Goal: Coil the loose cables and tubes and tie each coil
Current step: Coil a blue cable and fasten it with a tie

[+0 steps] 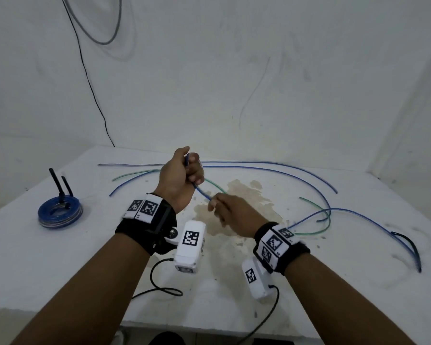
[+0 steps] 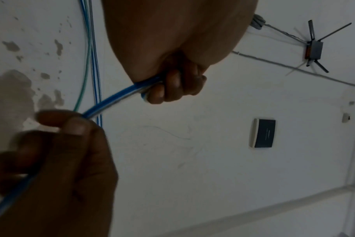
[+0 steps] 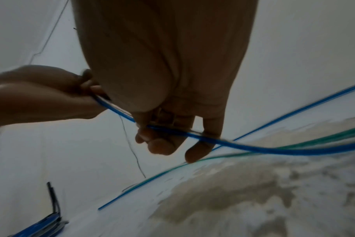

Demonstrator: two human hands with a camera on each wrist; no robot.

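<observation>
While the left hand [image 1: 178,176] grips a blue tube [image 1: 201,191] in its fist, right hand [image 1: 230,215] fingers pinch it lower.

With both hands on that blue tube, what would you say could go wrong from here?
1. The blue tube runs on across the table among other loose tubes, including a green tube; pulling it in may drag or tangle them.
2. The left hand grips only the tube's end, so the first loop might spring open.
3. The right hand holds it lightly in its fingers; it may slip.
</observation>
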